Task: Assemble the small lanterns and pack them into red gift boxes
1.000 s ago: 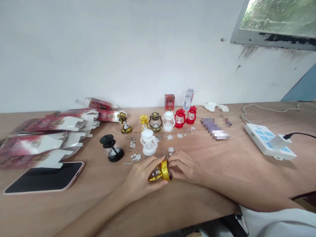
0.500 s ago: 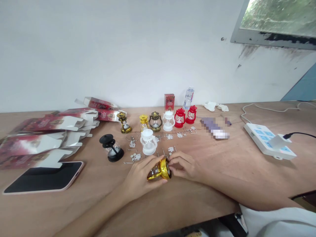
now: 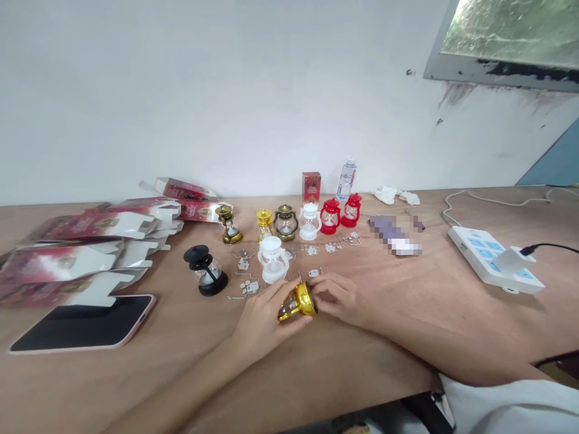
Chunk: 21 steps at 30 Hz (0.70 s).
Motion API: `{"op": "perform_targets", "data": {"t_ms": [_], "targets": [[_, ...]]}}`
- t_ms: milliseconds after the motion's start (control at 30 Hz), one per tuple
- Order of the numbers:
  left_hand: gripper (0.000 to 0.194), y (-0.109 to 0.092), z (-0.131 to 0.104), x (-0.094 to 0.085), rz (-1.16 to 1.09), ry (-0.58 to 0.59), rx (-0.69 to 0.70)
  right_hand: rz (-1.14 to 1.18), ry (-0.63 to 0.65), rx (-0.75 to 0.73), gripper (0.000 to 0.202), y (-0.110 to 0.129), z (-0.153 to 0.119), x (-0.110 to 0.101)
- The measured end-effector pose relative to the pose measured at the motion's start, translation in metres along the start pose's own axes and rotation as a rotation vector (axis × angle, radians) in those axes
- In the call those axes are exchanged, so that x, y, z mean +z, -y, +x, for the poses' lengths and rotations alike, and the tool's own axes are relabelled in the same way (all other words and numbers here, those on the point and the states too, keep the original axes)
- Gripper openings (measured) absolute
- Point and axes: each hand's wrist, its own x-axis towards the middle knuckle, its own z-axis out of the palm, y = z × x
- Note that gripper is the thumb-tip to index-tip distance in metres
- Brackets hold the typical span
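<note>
A small gold lantern (image 3: 304, 299) lies tipped on its side in my left hand (image 3: 261, 316), whose fingers and thumb wrap round it. Its underside faces right. Against that underside my right hand (image 3: 340, 298) has its fingers bent and pressed together; whatever they pinch is hidden. Just beyond my hands stands a white lantern (image 3: 272, 262), and a black lantern (image 3: 205, 274) leans a little to the left of it. Flat metal parts (image 3: 250, 286), with bent wires and small discs, lie on the table around the white lantern.
More lanterns, among them a red lantern (image 3: 330, 217), line the back. Red boxes (image 3: 67, 262) and a phone (image 3: 84, 325) cover the left. A small upright box (image 3: 311, 187) and a bottle (image 3: 347, 179) stand by the wall. A power strip (image 3: 491, 256) sits at right.
The gold lantern has shifted slightly to the right and turned, its underside now facing further from view. My right fingers stay at its underside. The other things have not moved on the table.
</note>
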Motion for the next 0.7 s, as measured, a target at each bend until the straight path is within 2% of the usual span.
{"op": "perform_targets", "data": {"t_ms": [200, 367, 500, 600, 700], "targets": [[0.05, -0.004, 0.002, 0.003, 0.068, 0.007, -0.073, 0.008, 0.038, 0.062, 0.007, 0.0, 0.002, 0.0], [0.048, -0.006, 0.002, -0.002, 0.073, 0.005, -0.081, 0.054, 0.035, 0.198, 0.005, -0.006, 0.003, 0.0], [0.041, -0.007, 0.0, -0.009, 0.054, -0.007, -0.141, -0.029, 0.109, 0.217, 0.009, -0.016, -0.001, 0.005], [0.033, -0.006, 0.001, -0.017, 0.051, -0.074, -0.155, -0.127, 0.158, 0.194, 0.014, -0.021, -0.004, 0.007], [0.03, -0.004, 0.009, -0.032, 0.073, -0.183, -0.068, -0.19, 0.2, 0.227, 0.014, -0.02, -0.004, 0.006]]}}
